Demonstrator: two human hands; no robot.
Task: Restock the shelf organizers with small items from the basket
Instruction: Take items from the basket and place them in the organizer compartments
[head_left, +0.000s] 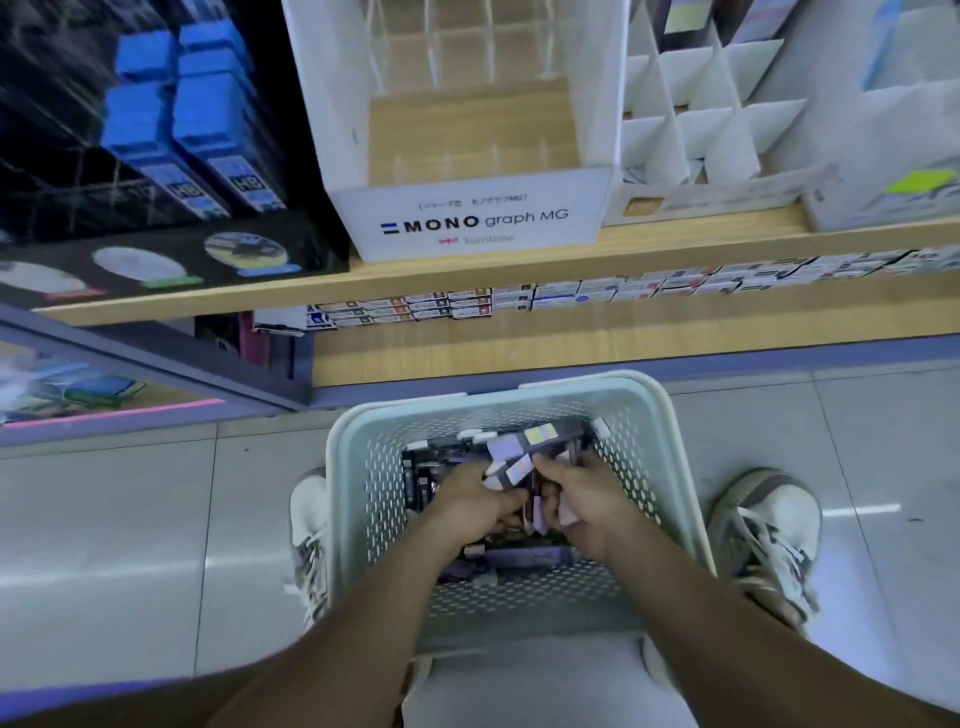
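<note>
Left grip (475, 493) curled round a few purple-white packs (511, 467); right grip (584, 501) closed on more. Both were deep in the basket (345, 467), on the floor (130, 519) below the shelf (467, 283). Pick-up step, I'd judge. Next needs a lift to the empty organizer (467, 130) without spilling packs.

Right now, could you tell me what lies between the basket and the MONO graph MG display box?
In the head view, a lower wooden shelf with a row of small boxes lies between the basket and the display box.
</note>
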